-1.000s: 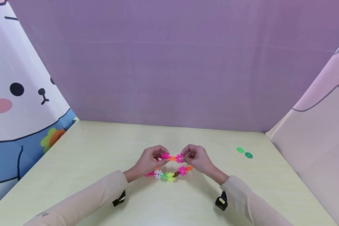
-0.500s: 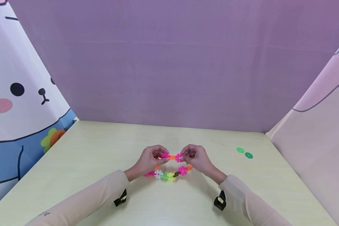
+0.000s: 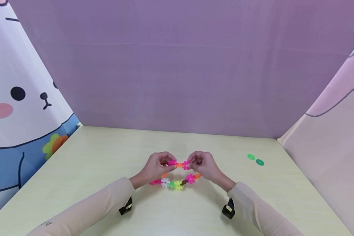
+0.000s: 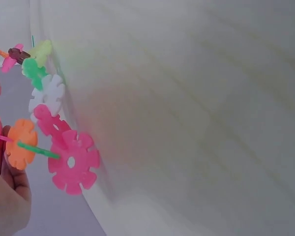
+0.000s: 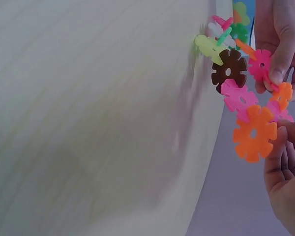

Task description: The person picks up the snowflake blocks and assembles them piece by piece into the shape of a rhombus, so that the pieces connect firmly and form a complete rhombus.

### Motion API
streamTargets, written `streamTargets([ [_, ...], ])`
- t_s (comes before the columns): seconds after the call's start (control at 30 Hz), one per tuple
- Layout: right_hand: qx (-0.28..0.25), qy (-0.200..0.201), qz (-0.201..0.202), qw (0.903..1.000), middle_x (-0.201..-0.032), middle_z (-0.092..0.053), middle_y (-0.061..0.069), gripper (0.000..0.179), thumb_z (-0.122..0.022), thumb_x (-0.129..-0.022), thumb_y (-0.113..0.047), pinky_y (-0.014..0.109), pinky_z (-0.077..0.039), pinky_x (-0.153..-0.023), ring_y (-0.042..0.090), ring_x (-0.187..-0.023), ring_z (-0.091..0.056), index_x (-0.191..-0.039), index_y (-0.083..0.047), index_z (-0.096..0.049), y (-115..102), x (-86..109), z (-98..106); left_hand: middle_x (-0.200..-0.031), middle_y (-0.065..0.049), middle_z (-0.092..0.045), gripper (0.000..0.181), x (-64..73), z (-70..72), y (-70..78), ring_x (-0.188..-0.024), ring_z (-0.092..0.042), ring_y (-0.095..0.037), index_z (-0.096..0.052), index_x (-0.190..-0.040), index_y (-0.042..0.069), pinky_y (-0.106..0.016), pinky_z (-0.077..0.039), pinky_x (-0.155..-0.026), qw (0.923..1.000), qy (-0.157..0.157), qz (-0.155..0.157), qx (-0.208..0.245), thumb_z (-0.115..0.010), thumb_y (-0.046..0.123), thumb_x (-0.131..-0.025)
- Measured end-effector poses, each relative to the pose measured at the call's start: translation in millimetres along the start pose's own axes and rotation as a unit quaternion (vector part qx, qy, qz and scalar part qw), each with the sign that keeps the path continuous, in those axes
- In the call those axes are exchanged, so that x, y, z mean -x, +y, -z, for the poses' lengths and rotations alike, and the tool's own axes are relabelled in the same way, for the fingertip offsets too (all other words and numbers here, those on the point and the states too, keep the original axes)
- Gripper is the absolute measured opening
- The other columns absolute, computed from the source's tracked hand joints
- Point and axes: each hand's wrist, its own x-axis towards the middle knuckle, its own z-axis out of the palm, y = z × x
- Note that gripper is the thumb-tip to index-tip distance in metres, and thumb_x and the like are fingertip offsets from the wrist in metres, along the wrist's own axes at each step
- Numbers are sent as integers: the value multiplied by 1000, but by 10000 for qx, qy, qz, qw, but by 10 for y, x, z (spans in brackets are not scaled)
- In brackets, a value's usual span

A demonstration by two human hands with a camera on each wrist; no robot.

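Observation:
A ring-like chain of interlocking snowflake discs hangs between my hands, its lower loop close over the table. My left hand pinches a pink snowflake disc at the top of the loop. My right hand pinches the other pink snowflake disc, and an orange disc sits between the two. Along the near side run a white disc, a yellow disc, a brown disc and more pink ones. In the left wrist view a green disc joins an orange disc to a large pink disc.
Two loose snowflake discs, one light green and one dark green, lie on the table at the right. A purple backdrop rises behind the table's far edge, with printed cloth panels at both sides.
My right hand has shifted very slightly left with its pink disc, closer to the orange disc. My left hand has hardly moved, and the loose green discs are where they were.

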Motion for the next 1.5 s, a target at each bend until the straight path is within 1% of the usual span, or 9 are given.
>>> streamTargets([
  [0.13, 14, -70, 8, 10000, -80, -62, 27, 11, -55, -78, 14, 37, -54, -58, 22, -63, -58, -88, 13, -59, -11, -10, 1, -84, -4, -66, 18, -5, 10, -18, -71, -61, -15, -65, -93, 13, -23, -52, -64, 10000, -40, 17, -41, -72, 12, -77],
  [0.23, -3, -172, 4, 9999, -83, -62, 28, 12, -55, -79, 14, 46, -53, -63, 22, -66, -60, -90, 13, -58, -2, -27, 6, -83, -7, -66, 19, -6, 16, -32, -69, -59, -15, -64, -94, 10, -22, -51, -62, 9999, -118, 60, -27, -72, 12, -77],
  [0.3, 13, -231, -6, 9997, -85, -63, 27, 12, -56, -80, 13, 44, -54, -63, 20, -68, -61, -91, 12, -58, 16, -39, 11, -83, -9, -66, 20, -7, 19, -39, -69, -59, -15, -63, -96, 8, -22, -51, -62, 9997, -191, 116, 34, -71, 11, -78],
  [0.5, 155, -225, 77, 9996, -88, -64, 23, 12, -61, -81, 7, 22, -53, -63, 30, -78, -64, -92, 7, -60, 182, -78, 47, -86, -17, -65, 20, 57, 46, 195, -71, -58, -19, -59, -98, 0, -20, -50, -63, 9991, -329, 220, 119, -67, 2, -80],
  [0.67, 492, -10, 174, 9986, -88, -63, 27, 13, -62, -79, 8, 25, -52, -64, 35, -82, -62, -91, 11, -60, 121, -17, 149, -88, -16, -65, 20, 90, 60, 251, -73, -59, -19, -59, -98, 0, -20, -51, -64, 9990, -308, 289, 109, -67, 2, -80],
  [0.9, 1307, 432, 118, 9904, -88, -65, 19, 14, -64, -78, 5, 24, -50, -63, 25, -83, -63, -92, 3, -62, 620, -2, 430, -91, -13, -65, 20, 72, 51, 159, -76, -60, -18, -59, -99, 2, -21, -51, -65, 9989, -292, 376, 45, -67, 2, -80],
  [1.17, 2284, 748, 39, 9707, -87, -64, 19, 17, -63, -75, 9, 25, -50, -62, 29, -81, -63, -91, 5, -62, 905, 113, 865, -92, -7, -66, 23, -14, 21, -104, -78, -60, -15, -60, -99, 8, -20, -51, -65, 9991, -223, 369, 15, -70, 8, -78],
  [1.3, 2616, 900, -37, 9610, -87, -64, 19, 18, -63, -74, 11, 35, -53, -67, 30, -81, -62, -91, 6, -61, 1044, 177, 1090, -91, -7, -66, 22, -17, 22, -114, -77, -61, -15, -60, -98, 9, -21, -50, -64, 9993, -231, 289, -13, -71, 9, -78],
  [1.5, 2846, 1087, -297, 9520, -87, -64, 20, 18, -62, -74, 11, 48, -49, -76, 33, -81, -62, -91, 6, -60, 1203, 284, 1365, -90, -6, -66, 21, -6, 23, -87, -78, -61, -15, -60, -97, 9, -21, -51, -64, 9994, -244, 264, -7, -70, 8, -79],
])
